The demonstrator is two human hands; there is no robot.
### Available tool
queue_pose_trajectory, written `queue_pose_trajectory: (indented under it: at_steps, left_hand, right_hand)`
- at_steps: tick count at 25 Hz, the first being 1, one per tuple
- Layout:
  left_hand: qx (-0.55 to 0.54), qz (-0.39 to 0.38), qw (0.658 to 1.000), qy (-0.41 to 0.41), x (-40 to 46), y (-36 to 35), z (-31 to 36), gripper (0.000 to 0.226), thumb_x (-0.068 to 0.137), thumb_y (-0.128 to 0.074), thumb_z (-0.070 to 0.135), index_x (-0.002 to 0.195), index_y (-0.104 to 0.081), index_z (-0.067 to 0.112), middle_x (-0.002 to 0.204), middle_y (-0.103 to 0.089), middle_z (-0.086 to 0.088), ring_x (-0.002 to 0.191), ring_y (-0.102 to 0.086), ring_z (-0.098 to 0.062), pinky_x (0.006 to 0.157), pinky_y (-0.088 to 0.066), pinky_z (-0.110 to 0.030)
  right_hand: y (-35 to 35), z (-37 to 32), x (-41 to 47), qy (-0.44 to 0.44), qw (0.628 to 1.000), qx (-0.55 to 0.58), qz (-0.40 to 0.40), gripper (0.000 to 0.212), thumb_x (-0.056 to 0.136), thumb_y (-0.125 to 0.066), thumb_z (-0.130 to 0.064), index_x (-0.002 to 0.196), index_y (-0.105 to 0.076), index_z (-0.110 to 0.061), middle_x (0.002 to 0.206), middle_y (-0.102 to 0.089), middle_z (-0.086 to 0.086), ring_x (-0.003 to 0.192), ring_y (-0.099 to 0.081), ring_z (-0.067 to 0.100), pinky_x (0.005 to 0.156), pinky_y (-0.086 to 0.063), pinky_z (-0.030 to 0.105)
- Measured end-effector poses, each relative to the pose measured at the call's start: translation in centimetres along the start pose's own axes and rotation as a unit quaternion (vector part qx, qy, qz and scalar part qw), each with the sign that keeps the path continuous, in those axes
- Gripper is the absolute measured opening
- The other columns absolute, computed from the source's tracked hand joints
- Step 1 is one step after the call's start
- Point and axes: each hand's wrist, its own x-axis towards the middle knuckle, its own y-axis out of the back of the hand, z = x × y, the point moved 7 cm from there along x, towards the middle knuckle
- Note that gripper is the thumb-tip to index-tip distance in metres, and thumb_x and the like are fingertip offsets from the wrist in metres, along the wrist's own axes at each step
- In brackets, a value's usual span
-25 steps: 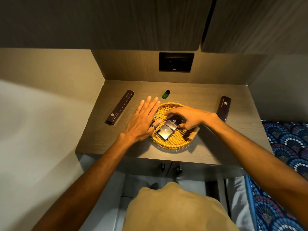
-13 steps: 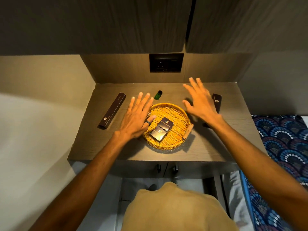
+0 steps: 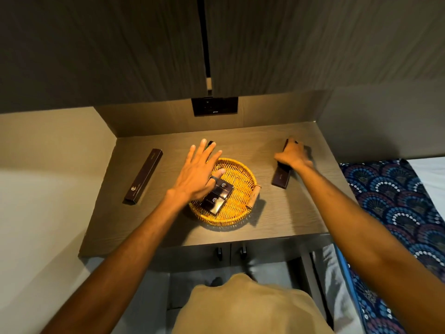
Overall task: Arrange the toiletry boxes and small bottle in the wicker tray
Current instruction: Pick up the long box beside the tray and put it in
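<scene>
A round wicker tray (image 3: 242,174) sits mid-shelf with two small dark boxes (image 3: 218,196) lying side by side inside it. My left hand (image 3: 198,172) is spread flat over the tray's left rim, thumb touching the boxes, holding nothing. The small bottle is mostly hidden behind its fingertips. My right hand (image 3: 292,155) is closed over the upper part of a long dark box (image 3: 280,177) lying right of the tray. Another long dark box (image 3: 143,175) lies on the shelf at the left.
The wooden shelf (image 3: 277,225) is a recessed niche with walls on both sides, a black socket panel (image 3: 214,106) at the back and cabinet doors above. A patterned blue bedcover (image 3: 395,206) lies to the right.
My right hand left the tray, swung right and came down onto the long box there. My left hand stayed spread at the tray's left rim.
</scene>
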Motion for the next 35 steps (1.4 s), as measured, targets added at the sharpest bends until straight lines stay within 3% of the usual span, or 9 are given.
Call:
queue_pose_trajectory:
  at_steps: [4,8,12,14,15,18,21,31,35]
  left_hand:
    - [-0.015,0.007,1.000,0.014,-0.7,0.3,0.3,0.070,0.107,-0.019,0.059,0.163,-0.026,0.020,0.175,-0.010,-0.007,0.163,0.005,-0.026,0.132,0.004,-0.052]
    - [-0.014,0.042,0.998,0.035,-1.8,0.9,-0.3,0.072,0.105,-0.018,0.059,0.161,-0.031,0.016,0.174,-0.015,-0.009,0.163,0.002,-0.029,0.132,0.004,-0.052]
    - [0.005,0.054,0.998,0.031,-2.1,1.0,-1.1,0.070,0.106,-0.024,0.055,0.163,-0.025,0.015,0.174,-0.008,-0.011,0.163,0.006,-0.031,0.130,0.009,-0.052]
    - [0.022,0.052,0.998,0.009,-1.9,1.2,-1.4,0.072,0.106,-0.023,0.056,0.165,-0.018,0.016,0.175,-0.004,-0.010,0.163,0.007,-0.030,0.131,0.009,-0.051]
    - [0.025,0.047,0.999,-0.007,-1.8,1.3,-1.4,0.072,0.106,-0.021,0.057,0.166,-0.015,0.016,0.175,-0.003,-0.009,0.163,0.007,-0.030,0.131,0.007,-0.051]
    - [0.040,0.046,0.997,-0.050,-2.0,1.4,-1.5,0.074,0.106,-0.019,0.058,0.166,-0.012,0.015,0.175,-0.003,-0.008,0.163,0.005,-0.030,0.132,0.005,-0.050]
    - [0.038,0.050,0.996,-0.068,-2.2,1.3,-1.9,0.073,0.107,-0.020,0.057,0.166,-0.013,0.015,0.175,-0.005,-0.009,0.163,0.004,-0.030,0.132,0.003,-0.051]
    - [0.026,0.049,0.997,-0.045,-3.0,0.9,-5.9,0.074,0.107,-0.024,0.057,0.167,-0.009,0.017,0.175,-0.001,-0.010,0.162,0.011,-0.028,0.130,0.010,-0.048]
    - [0.018,0.039,0.998,-0.039,-3.2,0.5,-6.2,0.073,0.107,-0.025,0.055,0.167,-0.008,0.018,0.175,0.001,-0.010,0.162,0.011,-0.029,0.130,0.012,-0.048]
  right_hand:
    - [1.8,-1.2,0.5,-0.031,0.997,0.068,-0.034,0.063,0.073,-0.070,-0.028,0.130,-0.051,-0.011,0.126,-0.063,0.018,0.117,-0.062,0.036,0.093,-0.058,0.047]
    - [3.3,-5.0,-0.2,-0.032,0.971,0.234,-0.047,0.056,0.064,-0.070,-0.024,0.115,-0.048,-0.018,0.113,-0.067,0.017,0.086,-0.069,0.028,0.053,-0.058,0.035]
    - [2.3,-7.5,-2.5,-0.034,0.955,0.292,-0.046,0.077,0.061,-0.080,-0.023,0.125,-0.040,-0.010,0.119,-0.064,0.021,0.082,-0.073,0.031,0.042,-0.055,0.034]
    - [1.6,-8.1,-4.4,-0.032,0.968,0.248,-0.017,0.087,0.063,-0.085,-0.025,0.132,-0.035,-0.007,0.130,-0.055,0.020,0.103,-0.069,0.039,0.055,-0.062,0.043]
    - [1.2,-8.3,-5.1,-0.026,0.979,0.201,-0.004,0.093,0.064,-0.086,-0.028,0.138,-0.034,-0.004,0.137,-0.050,0.022,0.117,-0.062,0.041,0.075,-0.063,0.048]
    - [0.0,-8.8,-7.4,-0.007,0.996,0.093,0.013,0.105,0.069,-0.084,-0.032,0.150,-0.026,0.000,0.153,-0.035,0.026,0.142,-0.039,0.044,0.108,-0.043,0.050]
    - [-1.2,-9.4,-9.1,-0.025,0.997,0.066,0.006,0.110,0.071,-0.087,-0.031,0.154,-0.021,-0.002,0.160,-0.024,0.025,0.146,-0.034,0.045,0.110,-0.040,0.055]
    - [-4.4,-9.0,-11.2,-0.042,0.999,-0.008,-0.014,0.098,0.074,-0.087,-0.039,0.147,-0.033,-0.003,0.145,-0.038,0.024,0.128,-0.053,0.039,0.098,-0.051,0.046]
    - [-4.6,-8.3,-11.4,-0.052,0.998,-0.025,-0.026,0.099,0.075,-0.084,-0.052,0.148,-0.034,-0.006,0.146,-0.039,0.022,0.133,-0.049,0.040,0.104,-0.046,0.054]
